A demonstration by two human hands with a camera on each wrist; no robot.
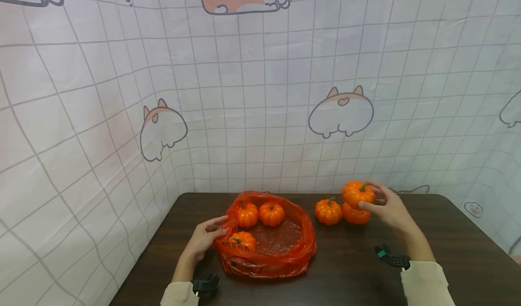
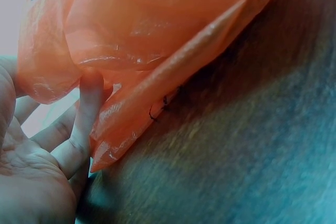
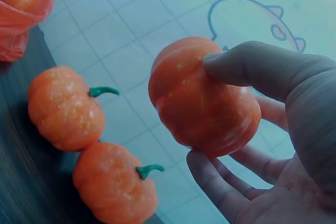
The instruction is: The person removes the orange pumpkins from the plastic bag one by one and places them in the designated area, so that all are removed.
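Note:
My right hand [image 1: 392, 210] grips a small orange pumpkin [image 1: 358, 193] with a green stem, thumb on one side and fingers on the other. In the right wrist view this held pumpkin [image 3: 202, 98] is raised beside two other pumpkins. My left hand [image 1: 202, 238] is at the left side of a red plastic bag [image 1: 281, 263], its fingers and thumb holding the rim. The left wrist view shows the fingers [image 2: 86, 108] against the thin plastic. The bag stands open with pumpkins [image 1: 271, 214] inside, two at the back and one at the front left.
Outside the bag, a pumpkin [image 1: 328, 212] sits on the dark wooden table [image 1: 346, 270], with another pumpkin [image 1: 356, 214] beside it, partly hidden under the held one. A white gridded cloth [image 1: 264, 116] with dog drawings hangs behind the table and along the left.

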